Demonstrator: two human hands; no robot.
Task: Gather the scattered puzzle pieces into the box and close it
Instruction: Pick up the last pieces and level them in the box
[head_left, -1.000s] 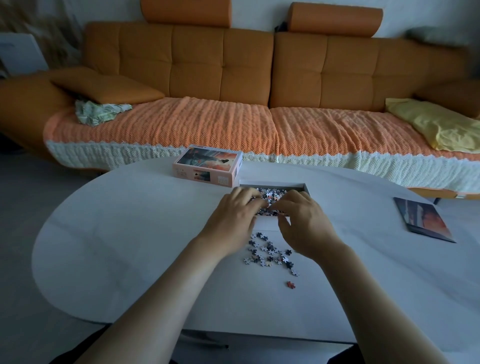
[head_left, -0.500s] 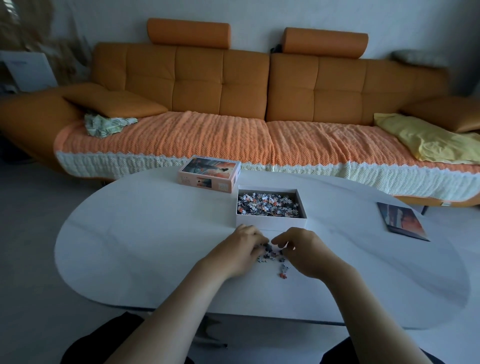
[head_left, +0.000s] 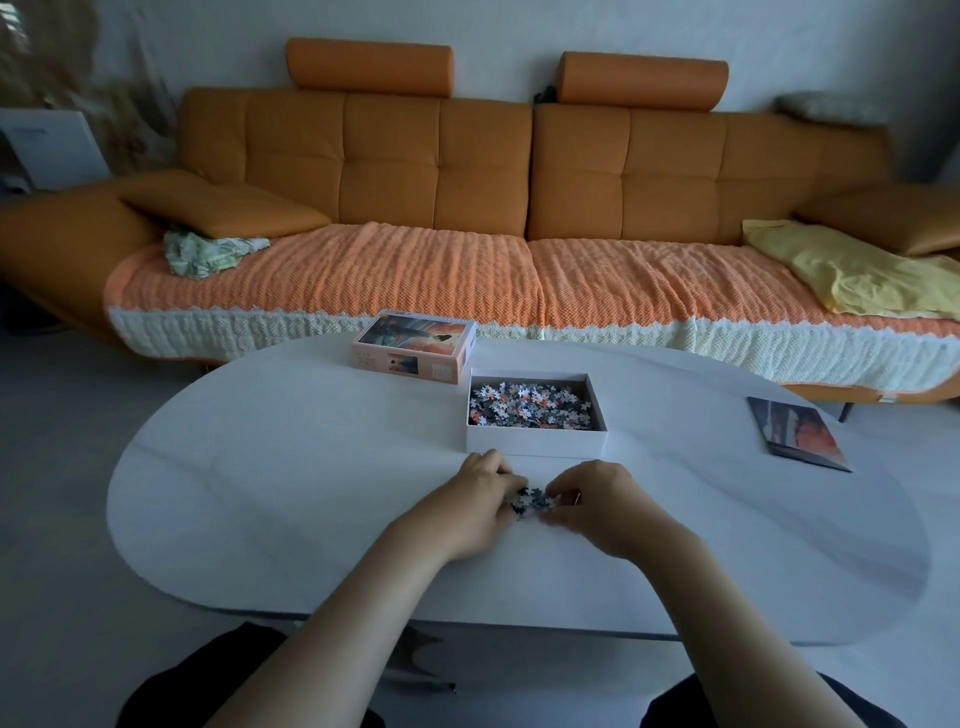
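Note:
An open white box (head_left: 536, 447) stands on the white oval table (head_left: 291, 483), with several puzzle pieces (head_left: 530, 405) inside it. Its pink lid (head_left: 414, 346) with a picture on top lies just behind and to the left. In front of the box, a small heap of loose pieces (head_left: 533, 502) lies on the table between my hands. My left hand (head_left: 470, 506) and my right hand (head_left: 597, 506) curl in from both sides and cup the heap, fingertips touching the pieces.
A dark picture card (head_left: 797, 433) lies flat at the table's right. An orange sofa (head_left: 483, 171) with a knitted cover runs behind the table, bearing a yellow cloth (head_left: 852, 270) at the right and a crumpled patterned cloth (head_left: 208, 253) at the left.
My hands left the box and came back to the loose pieces in front of it. They have swept the spread pieces into one tight heap between them.

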